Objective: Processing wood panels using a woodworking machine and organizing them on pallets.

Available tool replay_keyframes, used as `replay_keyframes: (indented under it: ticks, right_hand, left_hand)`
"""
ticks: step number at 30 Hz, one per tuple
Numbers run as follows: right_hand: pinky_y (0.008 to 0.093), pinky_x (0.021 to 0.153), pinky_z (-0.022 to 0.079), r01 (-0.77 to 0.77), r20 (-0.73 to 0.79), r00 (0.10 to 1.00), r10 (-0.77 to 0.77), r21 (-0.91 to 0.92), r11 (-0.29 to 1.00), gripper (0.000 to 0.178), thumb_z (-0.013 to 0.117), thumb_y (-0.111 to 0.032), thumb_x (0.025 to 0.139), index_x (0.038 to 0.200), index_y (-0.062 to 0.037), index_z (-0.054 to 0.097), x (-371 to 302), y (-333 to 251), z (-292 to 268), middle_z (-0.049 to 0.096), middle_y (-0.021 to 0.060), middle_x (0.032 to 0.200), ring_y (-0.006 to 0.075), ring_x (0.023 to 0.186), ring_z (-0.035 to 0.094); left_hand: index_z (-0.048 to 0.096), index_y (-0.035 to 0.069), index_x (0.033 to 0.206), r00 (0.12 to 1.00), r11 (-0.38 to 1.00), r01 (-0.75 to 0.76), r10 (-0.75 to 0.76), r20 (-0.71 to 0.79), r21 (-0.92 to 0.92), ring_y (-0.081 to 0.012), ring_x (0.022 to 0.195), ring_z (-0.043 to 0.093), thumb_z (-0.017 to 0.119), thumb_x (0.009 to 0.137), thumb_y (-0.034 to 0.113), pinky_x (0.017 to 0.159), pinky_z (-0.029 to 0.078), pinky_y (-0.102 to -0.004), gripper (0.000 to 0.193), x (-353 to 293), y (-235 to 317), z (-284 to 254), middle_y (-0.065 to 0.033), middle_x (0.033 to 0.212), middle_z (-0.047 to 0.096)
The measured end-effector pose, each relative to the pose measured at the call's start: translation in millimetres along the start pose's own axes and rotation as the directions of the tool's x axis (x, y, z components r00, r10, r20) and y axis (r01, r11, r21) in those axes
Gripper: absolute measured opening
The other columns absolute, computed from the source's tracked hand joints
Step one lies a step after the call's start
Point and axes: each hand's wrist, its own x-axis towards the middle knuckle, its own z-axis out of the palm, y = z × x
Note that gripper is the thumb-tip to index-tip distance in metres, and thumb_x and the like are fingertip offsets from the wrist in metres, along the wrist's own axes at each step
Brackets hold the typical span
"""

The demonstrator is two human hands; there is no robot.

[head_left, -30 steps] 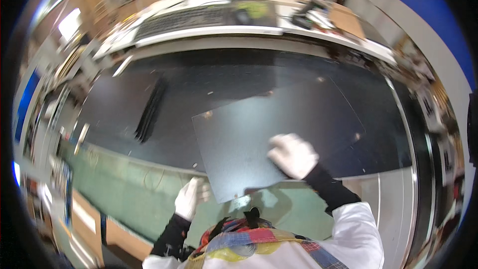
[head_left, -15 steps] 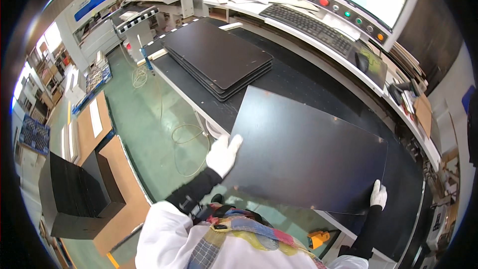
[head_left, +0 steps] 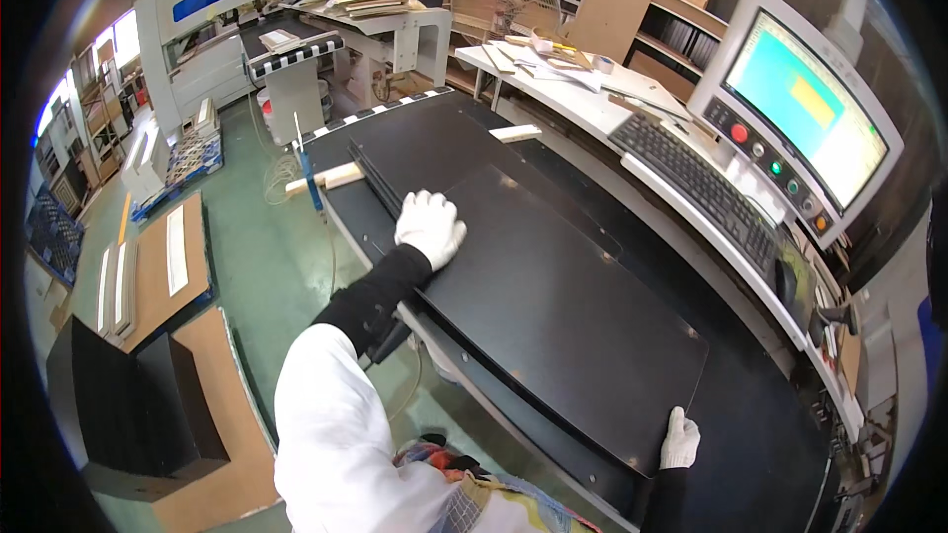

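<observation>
Gripped a smooth, black rectangular panel (head_left: 563, 321) (pale-spotted near corners) over the worktop (head_left: 765, 434), right end in the bent-fingered right hand (head_left: 679, 439), left end beneath the half-curled left hand (head_left: 432, 228), with unclear hold.

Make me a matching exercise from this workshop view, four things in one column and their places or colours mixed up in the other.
Things:
1. Left hand
2. Right hand
3. Keyboard
4. Round red button

Places or colours:
A. On the frame of the monitor
B. At the right-hand end of the topmost dark panel
C. Black, beside a mouse
D. At the left-hand end of the topmost dark panel

Right pairs: 1-D, 2-B, 3-C, 4-A
</observation>
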Motion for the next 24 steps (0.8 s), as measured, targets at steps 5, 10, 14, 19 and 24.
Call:
replay_keyframes:
  ticks: [5,10,14,19,24]
  right_hand:
    - [0.0349,0.073,0.046,0.098,-0.023,0.995,-0.096,0.184,0.978,0.048,0.058,-0.039,0.09,0.092,0.0083,0.062,-5,-87,78,0.066,0.0155,0.081,0.0215,0.076,0.061]
    - [0.0356,0.082,0.046,0.158,0.105,0.977,-0.187,0.238,0.958,0.043,0.058,-0.033,0.089,0.101,0.0083,0.061,-31,-188,129,0.066,0.0222,0.093,0.0293,0.091,0.063]
    - [0.0394,0.091,0.045,0.27,0.098,0.957,-0.272,0.033,0.962,0.053,0.054,-0.04,0.089,0.113,0.0076,0.055,-39,-239,142,0.062,0.0289,0.099,0.0382,0.101,0.06]
    - [0.0459,0.085,0.048,0.251,0.406,0.885,-0.23,0.002,0.968,0.06,0.045,-0.052,0.087,0.103,0.0054,0.052,-21,-243,120,0.063,0.027,0.099,0.0386,0.097,0.062]
    - [0.047,0.083,0.048,0.306,0.275,0.886,-0.373,0.257,0.917,0.044,0.048,-0.042,0.09,0.105,-0.0015,0.057,-70,-156,115,0.061,0.0221,0.095,0.039,0.094,0.06]
  left_hand:
    - [0.05,0.003,0.116,0.995,0.986,-0.095,0.09,-0.047,-0.134,-0.0365,0.119,0.045,0.055,0.086,0.032,0.102,0.031,-0.0535,0.042,23,-25,37,-0.0191,0.124,0.05]
    - [0.056,0.003,0.108,0.986,0.971,-0.165,0.159,-0.05,-0.173,-0.0331,0.115,0.05,0.054,0.085,0.024,0.102,0.034,-0.0452,0.031,77,-91,36,-0.0161,0.116,0.057]
    - [0.062,0.001,0.1,0.956,0.915,-0.28,0.24,-0.166,-0.292,-0.0346,0.107,0.055,0.056,0.082,0.023,0.097,0.04,-0.0429,0.029,125,-126,45,-0.018,0.109,0.062]
    - [0.055,-0.007,0.119,0.989,0.906,-0.093,0.13,0.063,-0.414,-0.0391,0.12,0.048,0.046,0.09,0.025,0.105,0.035,-0.0417,0.044,143,-111,82,-0.0262,0.126,0.053]
    - [0.061,-0.004,0.109,0.723,0.62,-0.672,0.667,-0.18,-0.404,-0.0449,0.108,0.051,0.055,0.091,0.034,0.096,0.04,-0.0538,0.042,56,44,49,-0.0278,0.117,0.056]
